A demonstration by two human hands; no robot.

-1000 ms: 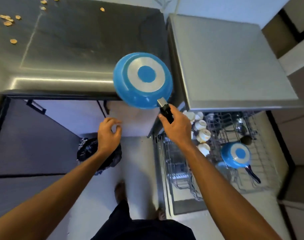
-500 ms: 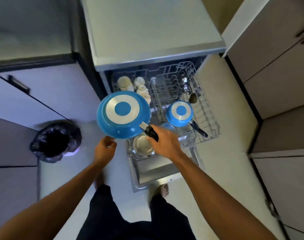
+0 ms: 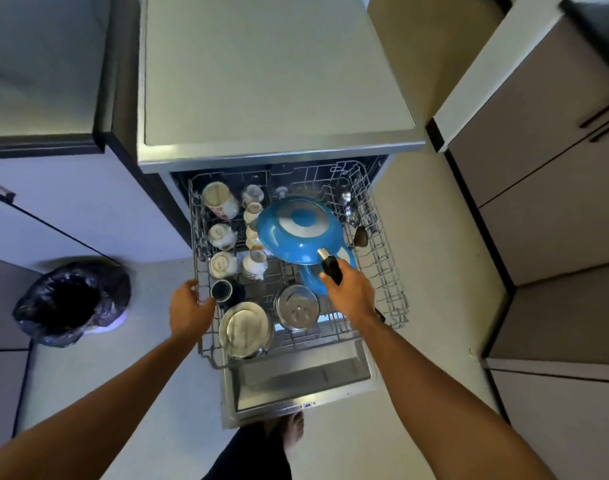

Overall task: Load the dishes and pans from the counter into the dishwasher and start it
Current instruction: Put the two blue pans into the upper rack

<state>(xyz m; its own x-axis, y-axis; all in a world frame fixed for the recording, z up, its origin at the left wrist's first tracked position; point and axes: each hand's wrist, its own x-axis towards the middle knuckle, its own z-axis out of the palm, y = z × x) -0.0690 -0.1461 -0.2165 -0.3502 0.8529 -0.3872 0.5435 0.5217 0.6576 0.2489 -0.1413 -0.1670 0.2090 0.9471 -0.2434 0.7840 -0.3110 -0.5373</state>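
The pulled-out dishwasher rack is carrying cups at its 10 o'clock and steel dishes at 6 o'clock. The blue pan is hanging bottom-up and tilted over the rack's middle, with the right hand wrapping its fingers around the handle at the pan's 5 o'clock. The left hand is sitting at the rack's 8 o'clock rim with fingers loosely curved; whether they are gripping it I cannot tell.

Cups crowd the rack's left; right edge free.
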